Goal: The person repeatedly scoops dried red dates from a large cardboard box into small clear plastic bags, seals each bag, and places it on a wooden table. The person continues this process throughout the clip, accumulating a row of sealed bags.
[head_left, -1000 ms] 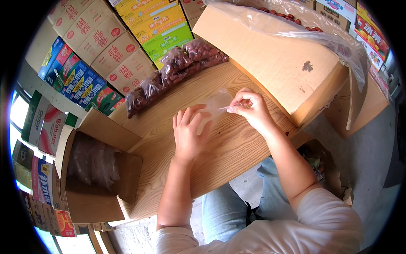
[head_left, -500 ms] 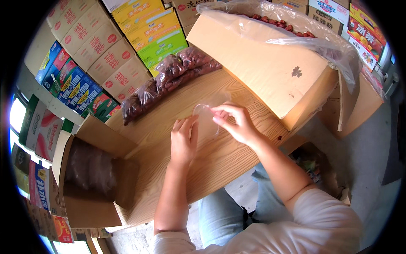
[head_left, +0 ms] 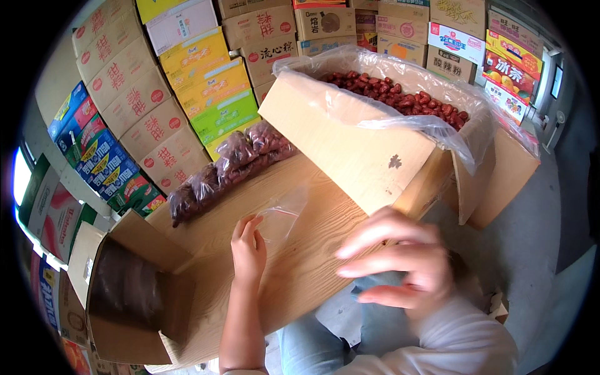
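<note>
Over the wooden table, my left hand point(head_left: 247, 255) pinches the edge of a clear plastic zip bag point(head_left: 282, 219). The bag looks flat, with a thin reddish line near its top. My right hand point(head_left: 403, 262) is raised close to the camera, over the table's near right edge. It is blurred, its fingers are curved and apart, and nothing shows in them. Beyond it stands a large cardboard box point(head_left: 342, 140) lined with clear plastic, full of dried red dates point(head_left: 400, 100).
Several filled bags of dates point(head_left: 228, 161) lie along the table's point(head_left: 312, 250) far edge. An open carton point(head_left: 128, 340) with plastic-wrapped contents sits at the left. Stacked cartons point(head_left: 134, 103) line the back. Another box point(head_left: 507, 181) stands beyond the large one at the right.
My right hand has let go of the plastic bag and come up and back toward me, to the right. My left hand keeps the bag. The view has shifted, showing more dates.
</note>
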The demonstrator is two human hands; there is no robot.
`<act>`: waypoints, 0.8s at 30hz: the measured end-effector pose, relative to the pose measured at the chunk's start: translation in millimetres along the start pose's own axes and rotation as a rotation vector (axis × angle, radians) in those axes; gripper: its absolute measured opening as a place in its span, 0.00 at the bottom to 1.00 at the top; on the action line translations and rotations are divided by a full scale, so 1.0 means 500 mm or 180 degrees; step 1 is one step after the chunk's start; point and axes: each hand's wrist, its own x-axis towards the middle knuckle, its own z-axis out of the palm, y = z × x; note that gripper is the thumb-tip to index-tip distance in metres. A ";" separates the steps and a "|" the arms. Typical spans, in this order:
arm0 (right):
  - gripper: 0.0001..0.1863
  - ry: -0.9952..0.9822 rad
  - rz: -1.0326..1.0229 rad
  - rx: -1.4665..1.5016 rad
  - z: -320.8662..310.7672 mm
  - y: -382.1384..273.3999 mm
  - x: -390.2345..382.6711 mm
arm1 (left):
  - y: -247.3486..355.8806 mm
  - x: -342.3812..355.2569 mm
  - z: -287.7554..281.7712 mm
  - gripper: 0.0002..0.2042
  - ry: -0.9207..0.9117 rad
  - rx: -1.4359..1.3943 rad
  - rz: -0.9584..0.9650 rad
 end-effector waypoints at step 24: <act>0.42 -0.2395 0.3133 -0.2372 -0.318 0.590 0.265 | 0.012 0.000 0.011 0.19 -0.0271 -0.0056 -0.0102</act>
